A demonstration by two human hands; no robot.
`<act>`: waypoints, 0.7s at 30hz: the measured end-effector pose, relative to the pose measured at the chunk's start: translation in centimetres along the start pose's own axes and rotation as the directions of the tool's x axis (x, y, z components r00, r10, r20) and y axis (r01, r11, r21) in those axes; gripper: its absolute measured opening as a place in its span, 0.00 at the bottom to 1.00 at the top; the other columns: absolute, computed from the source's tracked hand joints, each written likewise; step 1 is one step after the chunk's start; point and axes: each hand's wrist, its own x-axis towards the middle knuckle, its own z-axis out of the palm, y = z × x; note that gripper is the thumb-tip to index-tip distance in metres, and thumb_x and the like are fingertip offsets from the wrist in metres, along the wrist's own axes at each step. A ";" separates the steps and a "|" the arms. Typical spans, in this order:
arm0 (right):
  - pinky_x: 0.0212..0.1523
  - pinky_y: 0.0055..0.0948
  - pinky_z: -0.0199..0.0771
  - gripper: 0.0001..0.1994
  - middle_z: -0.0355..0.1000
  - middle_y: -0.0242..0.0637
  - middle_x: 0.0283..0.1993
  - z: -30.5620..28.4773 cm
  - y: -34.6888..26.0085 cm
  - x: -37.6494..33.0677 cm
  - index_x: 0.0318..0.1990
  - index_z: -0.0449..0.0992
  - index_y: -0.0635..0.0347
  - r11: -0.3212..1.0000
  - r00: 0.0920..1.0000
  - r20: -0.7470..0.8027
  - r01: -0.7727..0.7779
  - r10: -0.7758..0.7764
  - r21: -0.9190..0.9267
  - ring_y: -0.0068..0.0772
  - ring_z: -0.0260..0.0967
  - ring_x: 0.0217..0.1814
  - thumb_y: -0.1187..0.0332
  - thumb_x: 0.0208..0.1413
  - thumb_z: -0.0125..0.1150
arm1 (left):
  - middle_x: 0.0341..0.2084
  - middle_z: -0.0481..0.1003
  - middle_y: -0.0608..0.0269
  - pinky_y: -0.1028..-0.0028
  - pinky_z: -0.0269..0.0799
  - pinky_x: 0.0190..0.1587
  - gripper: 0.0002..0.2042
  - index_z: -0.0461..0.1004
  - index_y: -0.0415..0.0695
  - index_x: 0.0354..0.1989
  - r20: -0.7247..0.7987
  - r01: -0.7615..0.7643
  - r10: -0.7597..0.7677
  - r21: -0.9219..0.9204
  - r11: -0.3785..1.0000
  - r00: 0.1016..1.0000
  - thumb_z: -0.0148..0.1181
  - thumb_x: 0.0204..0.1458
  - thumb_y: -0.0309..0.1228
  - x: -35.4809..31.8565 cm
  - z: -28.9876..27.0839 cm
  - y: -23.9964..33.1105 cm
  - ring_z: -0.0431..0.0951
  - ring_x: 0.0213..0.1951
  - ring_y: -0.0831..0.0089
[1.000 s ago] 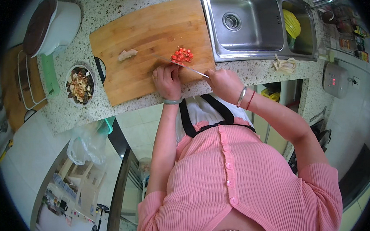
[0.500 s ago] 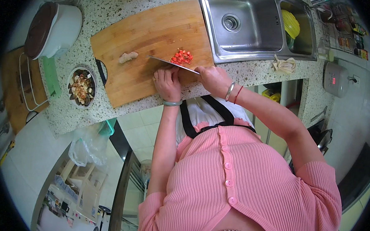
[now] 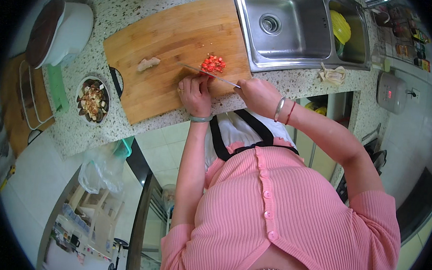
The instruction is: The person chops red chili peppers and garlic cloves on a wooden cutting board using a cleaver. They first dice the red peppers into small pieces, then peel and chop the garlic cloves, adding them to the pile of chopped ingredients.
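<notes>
Red bits (image 3: 214, 63), chopped small and probably chilli, lie in a loose heap on the right part of the wooden board (image 3: 149, 95), just beyond the knife (image 3: 214, 76). The right hand (image 3: 261, 97) has its grip closed around the knife's handle; the blade slants up and left over the board. The left hand (image 3: 195, 95) is at the board's near edge, fingers bunched against the near side of the blade; whether its grip pinches anything cannot be told. A pale knobbly lump (image 3: 148, 64) lies farther left on the board. Left of the board, a white bowl (image 3: 85, 120) of mixed food stands on the speckled worktop (image 3: 91, 140). To the right are the steel sink (image 3: 296, 49) and, near its edge, a crumpled cloth (image 3: 333, 75).
</notes>
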 end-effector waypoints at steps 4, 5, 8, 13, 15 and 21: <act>0.34 0.47 0.75 0.07 0.75 0.53 0.30 1.1 -0.4 1.4 0.34 0.75 0.63 1.000 0.999 -0.037 0.005 -0.004 0.021 0.55 0.76 0.34 0.70 0.55 0.52 | 0.26 0.69 0.55 0.59 0.65 0.37 0.06 0.71 0.43 0.26 0.032 -0.004 0.004 -0.004 1.000 0.999 0.64 0.46 0.25 0.1 -0.2 0.1 0.69 0.33 0.53; 0.34 0.47 0.76 0.07 0.75 0.54 0.30 2.0 -0.1 1.7 0.34 0.75 0.63 1.000 0.996 -0.084 0.022 -0.020 0.021 0.55 0.76 0.34 0.71 0.54 0.52 | 0.26 0.69 0.55 0.59 0.65 0.37 0.06 0.71 0.42 0.26 0.047 -0.016 0.015 0.024 1.000 0.999 0.64 0.46 0.25 0.1 -0.2 0.0 0.69 0.33 0.53; 0.34 0.47 0.76 0.06 0.76 0.53 0.30 2.9 -0.1 1.9 0.34 0.74 0.63 0.999 0.993 -0.117 0.035 -0.034 0.005 0.54 0.76 0.34 0.72 0.52 0.51 | 0.27 0.70 0.55 0.59 0.66 0.38 0.05 0.72 0.43 0.26 0.091 0.011 -0.017 0.062 0.998 0.996 0.64 0.46 0.25 -0.4 -0.5 -0.2 0.69 0.33 0.53; 0.33 0.48 0.75 0.08 0.75 0.53 0.28 2.3 0.5 2.1 0.35 0.75 0.62 0.997 0.988 -0.139 0.072 -0.070 0.014 0.55 0.75 0.32 0.68 0.55 0.53 | 0.29 0.72 0.56 0.58 0.66 0.38 0.04 0.74 0.44 0.28 0.013 -0.009 0.009 -0.010 1.000 1.000 0.63 0.47 0.26 0.1 -0.5 0.3 0.71 0.35 0.53; 0.32 0.50 0.73 0.11 0.74 0.53 0.26 1.2 0.5 1.5 0.38 0.75 0.61 0.998 0.989 -0.133 0.061 -0.059 0.011 0.56 0.73 0.30 0.63 0.59 0.54 | 0.30 0.72 0.57 0.59 0.66 0.38 0.04 0.74 0.44 0.28 -0.003 0.005 -0.005 0.000 1.000 1.000 0.63 0.48 0.26 -0.1 -0.1 0.2 0.71 0.35 0.54; 0.31 0.50 0.73 0.13 0.72 0.55 0.24 0.2 0.4 0.2 0.33 0.76 0.63 0.998 0.997 -0.065 0.050 -0.048 0.042 0.58 0.73 0.29 0.61 0.60 0.54 | 0.29 0.72 0.58 0.59 0.66 0.36 0.04 0.74 0.45 0.29 -0.002 -0.009 0.009 0.025 1.000 1.000 0.64 0.48 0.25 -0.6 0.1 -0.4 0.71 0.34 0.55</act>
